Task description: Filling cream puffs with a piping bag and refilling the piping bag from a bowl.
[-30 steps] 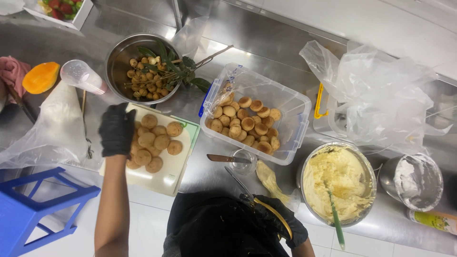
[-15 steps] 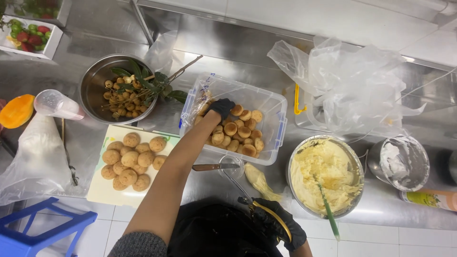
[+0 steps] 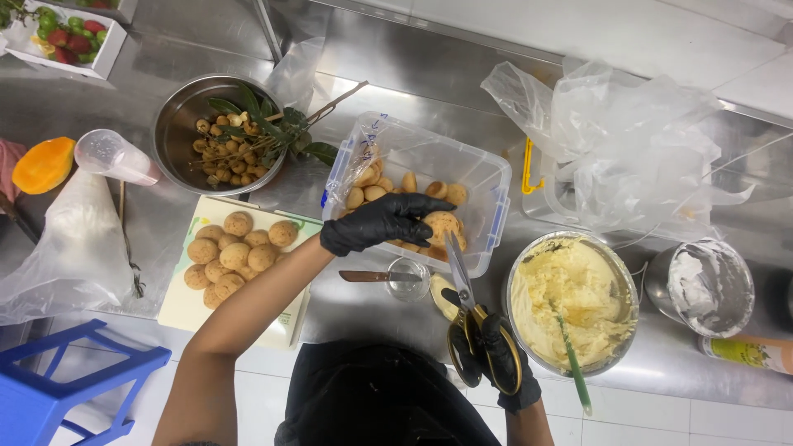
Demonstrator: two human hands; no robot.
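My left hand (image 3: 382, 221), in a black glove, closes its fingers (image 3: 429, 205) round one small round pastry shell (image 3: 443, 223), pinched at its left side and held just over the near edge of the clear plastic tub (image 3: 496, 177). My right hand (image 3: 494, 359), also gloved, is shut through the yellow loops of the scissors (image 3: 462, 285). The blades run up and slightly left from that hand, their long axis pointing at the shell, and the tips touch or nearly touch its underside; I cannot tell how far apart the blades stand. So the shell lies straight ahead of the scissor tips and right of my left fingertips, with the left hand the nearer of the two.

Outward from the hands: more shells lie loose in the tub; a small glass (image 3: 408, 278) with a knife (image 3: 368, 277) across it stands just beside the scissors; a steel bowl of pale cream (image 3: 570, 301) with a green spatula (image 3: 572, 355) sits to the right; a board of finished shells (image 3: 234, 252) lies to the left.

Half a second ago my left hand reached into the tub and the scissors lay low by my body; now the shell is lifted and the blades have come up to meet it.
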